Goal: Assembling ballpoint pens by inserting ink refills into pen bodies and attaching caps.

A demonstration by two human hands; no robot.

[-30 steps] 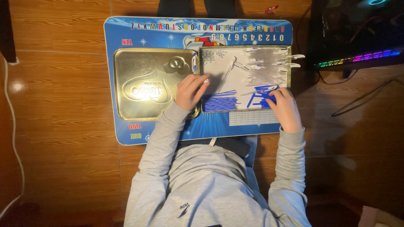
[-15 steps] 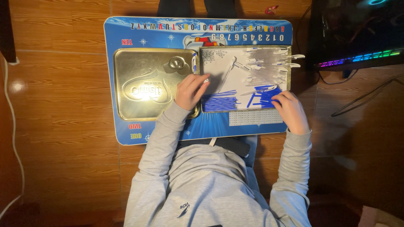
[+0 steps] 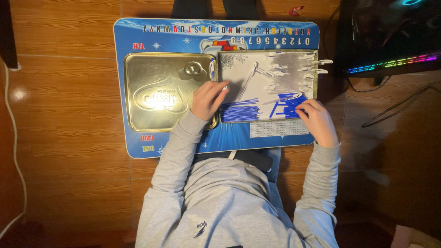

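A blue board (image 3: 138,133) printed with letters and numbers lies on the wooden floor in front of me. On it sits a gold tin lid (image 3: 156,92), with an open tin box (image 3: 239,69) to its right. The box holds white sticks (image 3: 289,78) and a row of blue sticks (image 3: 239,110). My left hand (image 3: 209,98) rests where the lid meets the box, fingers spread and holding nothing. My right hand (image 3: 317,120) is at the box's lower right corner, fingertips on a bunch of blue sticks (image 3: 285,103). Whether it grips one is hidden.
A small gridded paper strip (image 3: 275,128) lies below the box. At the top right stands a keyboard with rainbow lights (image 3: 390,62), with dark cables (image 3: 404,101) trailing beneath it. A white cable (image 3: 14,138) runs along the left edge.
My right hand has drawn back slightly toward me and to the right, off the blue sticks it covered. My left hand has stayed in place.
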